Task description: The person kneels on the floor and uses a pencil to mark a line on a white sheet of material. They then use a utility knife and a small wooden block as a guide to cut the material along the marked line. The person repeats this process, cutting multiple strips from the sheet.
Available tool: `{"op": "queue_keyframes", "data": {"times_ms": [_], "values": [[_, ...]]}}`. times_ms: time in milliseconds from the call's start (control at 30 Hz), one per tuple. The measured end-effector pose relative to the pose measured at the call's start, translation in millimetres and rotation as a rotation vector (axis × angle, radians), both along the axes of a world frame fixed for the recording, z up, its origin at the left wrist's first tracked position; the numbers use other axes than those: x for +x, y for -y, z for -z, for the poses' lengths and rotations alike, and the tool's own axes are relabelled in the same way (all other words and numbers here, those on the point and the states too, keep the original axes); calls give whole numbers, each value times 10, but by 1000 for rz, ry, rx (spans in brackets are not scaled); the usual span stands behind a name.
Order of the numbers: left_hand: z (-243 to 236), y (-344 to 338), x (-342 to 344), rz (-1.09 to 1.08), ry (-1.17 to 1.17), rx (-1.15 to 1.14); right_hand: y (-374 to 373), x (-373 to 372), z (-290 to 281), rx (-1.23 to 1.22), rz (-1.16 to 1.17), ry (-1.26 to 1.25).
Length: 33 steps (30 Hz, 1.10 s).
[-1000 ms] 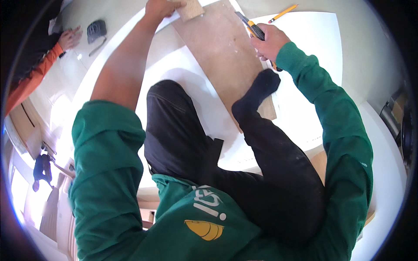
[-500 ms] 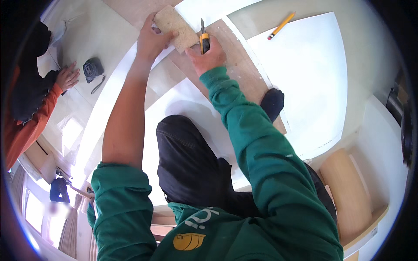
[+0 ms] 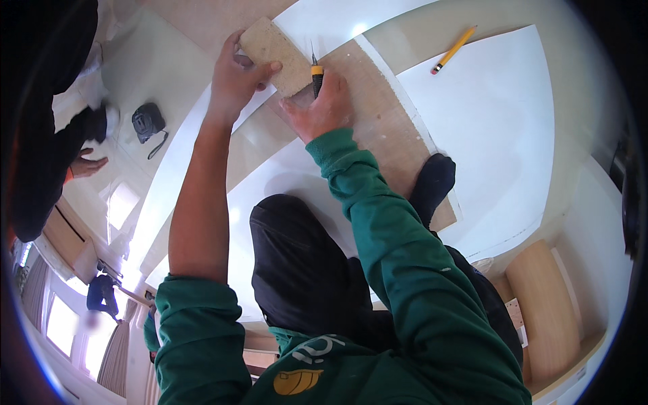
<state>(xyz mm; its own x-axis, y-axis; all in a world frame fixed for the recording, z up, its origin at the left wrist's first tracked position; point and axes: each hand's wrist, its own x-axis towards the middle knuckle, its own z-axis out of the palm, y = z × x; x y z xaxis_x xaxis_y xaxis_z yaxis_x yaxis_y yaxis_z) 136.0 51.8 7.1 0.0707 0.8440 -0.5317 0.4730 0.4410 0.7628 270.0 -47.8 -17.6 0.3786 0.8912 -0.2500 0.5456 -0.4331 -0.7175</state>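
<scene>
Lying between the hands, the tan block is held by the left.

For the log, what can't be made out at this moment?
All in the head view:
- Utility knife: lower handle hidden by the right hand.
- Tan block: underside faces away, so any fingers of the left hand beneath it are hidden.
- Co-worker: cut off by the dark left rim.
- Distant figure: too small and blurred.

White light glares off the glossy pale floor; past its left edge, bright windows stand near a pleated curtain.
</scene>
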Motion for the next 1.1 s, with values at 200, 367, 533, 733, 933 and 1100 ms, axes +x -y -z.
{"op": "queue_keyframes", "data": {"times_ms": [200,367,533,733,933,1100], "values": [[28,3,1,5,20,2,8,24,5,20,19,-6],[42,-1,-19,6,-4,-17,34,10,79,96,20,-59],[76,10,-19,-1,-24,9,23,43,42,32,19,-115],[11,19,2,27,7,44,32,6,117,116,63,-73],[51,47,-28,60,-31,76,27,3,73,79,72,-95],[81,120,-26,40,-58,121,12,25,-2,-25,29,-121]]}}
